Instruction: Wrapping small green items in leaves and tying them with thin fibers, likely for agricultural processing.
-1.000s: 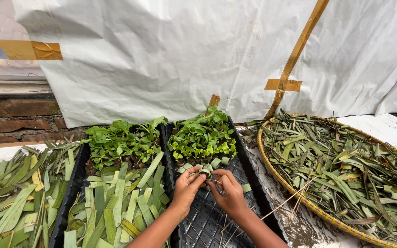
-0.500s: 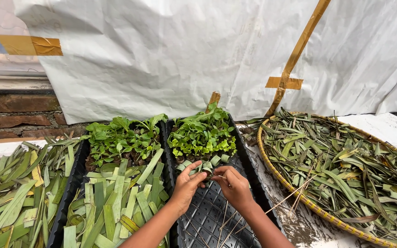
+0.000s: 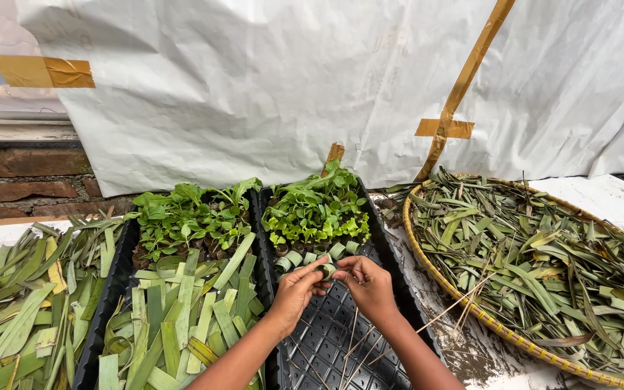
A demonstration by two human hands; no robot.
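- Your left hand (image 3: 299, 287) and right hand (image 3: 368, 282) meet over the right-hand black plastic seedling tray (image 3: 341, 339); both pinch a small rolled green leaf cup (image 3: 326, 271) between thumb and fingertips, held just above the tray's bare grid.
- The cup sits close in front of the row of finished leaf cups (image 3: 315, 255), which stands against the green seedlings (image 3: 315, 206) at the tray's far end.
- Risk: the rolled strip looks springy. Loosen either pinch and it may well uncurl.
- Risk: your knuckles are near the finished row, so a sideways nudge could tip those cups or bruise the seedlings behind.
- Risk: thin pale sticks (image 3: 352, 339) lie loose on the grid under your wrists; a dragged forearm could scatter them or push them through the holes.
- Count: two black trays, side by side. The left-hand black tray (image 3: 110, 303) holds seedlings at the back and a heap of cut green leaf strips (image 3: 182, 318) in front.
- Count: one round woven basket (image 3: 464, 303) to your right, full of long narrow leaves.
- Count: one more loose pile of long leaves (image 3: 16, 310) on the surface at your far left.
- Count: about half a dozen finished cups in the row; some are hidden by your hands, so I cannot give an exact number.
- A white plastic sheet (image 3: 290, 87), patched with brown tape, hangs behind everything.
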